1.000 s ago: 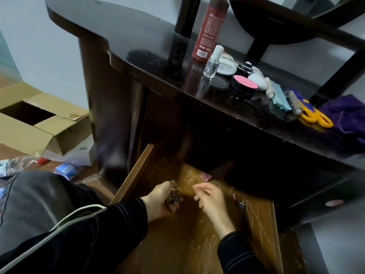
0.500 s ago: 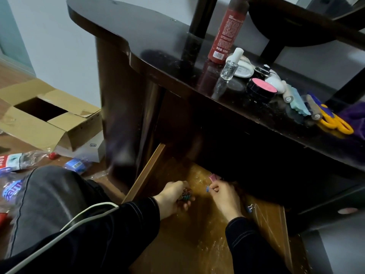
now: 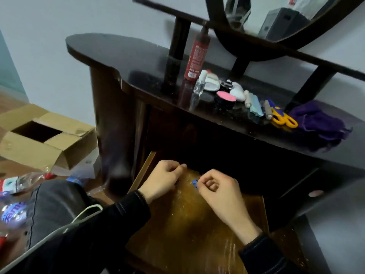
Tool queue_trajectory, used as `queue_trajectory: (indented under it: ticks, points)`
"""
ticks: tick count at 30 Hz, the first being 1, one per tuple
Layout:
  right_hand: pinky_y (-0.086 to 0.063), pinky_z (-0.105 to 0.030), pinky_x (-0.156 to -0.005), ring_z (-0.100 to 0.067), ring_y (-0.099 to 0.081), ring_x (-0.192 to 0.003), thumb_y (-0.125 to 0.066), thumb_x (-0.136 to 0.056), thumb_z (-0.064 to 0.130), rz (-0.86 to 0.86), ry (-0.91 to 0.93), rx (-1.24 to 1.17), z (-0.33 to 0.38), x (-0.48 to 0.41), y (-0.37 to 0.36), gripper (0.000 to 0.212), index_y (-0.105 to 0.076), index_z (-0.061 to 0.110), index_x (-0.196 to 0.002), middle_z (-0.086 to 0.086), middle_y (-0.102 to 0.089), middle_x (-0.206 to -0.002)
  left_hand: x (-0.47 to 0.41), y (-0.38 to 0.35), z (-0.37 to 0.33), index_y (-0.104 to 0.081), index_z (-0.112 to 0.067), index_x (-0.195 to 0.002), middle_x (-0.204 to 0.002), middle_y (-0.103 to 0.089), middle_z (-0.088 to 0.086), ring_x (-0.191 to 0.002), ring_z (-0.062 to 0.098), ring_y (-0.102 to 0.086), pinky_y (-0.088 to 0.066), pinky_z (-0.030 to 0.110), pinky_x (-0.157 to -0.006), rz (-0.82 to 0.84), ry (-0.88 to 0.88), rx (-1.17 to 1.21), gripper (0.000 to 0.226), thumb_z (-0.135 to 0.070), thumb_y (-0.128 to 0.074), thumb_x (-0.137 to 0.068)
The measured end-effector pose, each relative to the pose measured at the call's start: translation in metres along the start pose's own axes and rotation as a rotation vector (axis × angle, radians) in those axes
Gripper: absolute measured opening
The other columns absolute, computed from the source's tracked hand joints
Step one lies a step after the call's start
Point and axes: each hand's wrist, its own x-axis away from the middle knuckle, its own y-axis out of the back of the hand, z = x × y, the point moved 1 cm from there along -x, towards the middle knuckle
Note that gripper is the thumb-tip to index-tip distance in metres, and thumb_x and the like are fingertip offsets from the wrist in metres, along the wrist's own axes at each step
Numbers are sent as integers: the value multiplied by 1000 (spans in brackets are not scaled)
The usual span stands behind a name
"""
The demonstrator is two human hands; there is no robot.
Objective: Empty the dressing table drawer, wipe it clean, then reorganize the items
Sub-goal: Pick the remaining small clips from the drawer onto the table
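Observation:
The wooden drawer (image 3: 189,224) is pulled out below the dark dressing table (image 3: 126,56), its bottom lined with shiny clear film. My left hand (image 3: 164,180) is closed in a fist over small clips, which are mostly hidden. My right hand (image 3: 219,190) pinches a small blue clip (image 3: 195,182) between its fingertips, just above the drawer's back part. On the tabletop stand a red bottle (image 3: 197,56), a small clear bottle (image 3: 200,84), a pink-lidded jar (image 3: 225,99), yellow scissors (image 3: 284,119) and a purple cloth (image 3: 320,123).
An open cardboard box (image 3: 45,139) lies on the floor at the left, with plastic bottles (image 3: 17,184) near it. My knee in dark jeans (image 3: 55,206) is left of the drawer. A round mirror (image 3: 276,16) rises above the table.
The view tilted up and shifted right. Both hands lifted slightly and came closer together; my right hand now holds the blue clip clear of the drawer bottom.

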Motion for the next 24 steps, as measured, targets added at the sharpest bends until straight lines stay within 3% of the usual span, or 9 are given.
queue_trajectory:
  ticks: [3, 7, 10, 12, 14, 16, 19, 24]
  points:
    - [-56, -24, -62, -13, -69, -72, -71, -92, 21, -76, 141, -210, 50, -12, 37, 14, -66, 33, -85, 7, -68, -75, 13, 31, -51, -56, -9, -60, -53, -58, 6, -47, 10, -50, -41, 26, -51, -164, -269, -160, 54, -41, -49, -103]
    - [-51, -18, -57, -12, -69, -65, -71, -89, 20, -204, 220, -380, 97, -50, 74, 12, -69, 30, -82, 3, -71, -72, 16, 66, -118, -51, -11, -60, -52, -51, -1, -49, 12, -49, -39, 32, -54, -403, -620, -217, 51, -36, -50, -104]
    - [-44, -16, -47, -7, -61, -53, -71, -89, 15, -224, 115, -427, 107, -93, 81, 14, -70, 24, -78, -2, -71, -68, -1, 81, -152, -41, -14, -61, -52, -46, 1, -48, 20, -45, -36, 39, -49, -568, -741, -382, 49, -37, -49, -104]
    - [-39, -19, -41, -12, -56, -48, -69, -90, 13, -168, 7, -435, 106, -121, 82, 9, -71, 15, -81, -5, -71, -66, -22, 85, -165, -34, -19, -62, -53, -41, -1, -48, 18, -40, -28, 36, -46, -619, -737, -540, 48, -39, -48, -103]
    - [-35, -16, -37, -12, -51, -44, -66, -91, 12, -83, -74, -414, 102, -142, 81, 11, -72, 8, -83, -6, -71, -63, -46, 87, -171, -33, -23, -63, -59, -44, -3, -55, 14, -45, -30, 33, -51, -582, -679, -671, 46, -41, -47, -103]
    - [-32, -14, -36, -10, -48, -41, -64, -92, 13, -31, -117, -404, 99, -154, 79, 14, -74, 8, -83, -6, -70, -61, -67, 86, -171, -41, -26, -67, -72, -51, -6, -76, 19, -54, -42, 37, -62, -450, -605, -776, 39, -40, -44, -104]
    - [-32, -15, -35, -9, -48, -39, -63, -93, 15, -18, -143, -400, 96, -158, 77, 16, -74, 12, -83, -7, -71, -62, -81, 87, -169, -59, -26, -93, -97, -57, -5, -99, 23, -51, -45, 42, -79, -283, -539, -942, 25, -37, -40, -104]
    - [-32, -19, -34, -12, -49, -41, -61, -93, 17, -73, -147, -459, 98, -152, 78, 15, -73, 19, -86, -8, -71, -62, -79, 91, -163, -57, -32, -127, -124, -55, -2, -118, 24, -46, -43, 46, -94, -276, -559, -898, 30, -40, -41, -104]
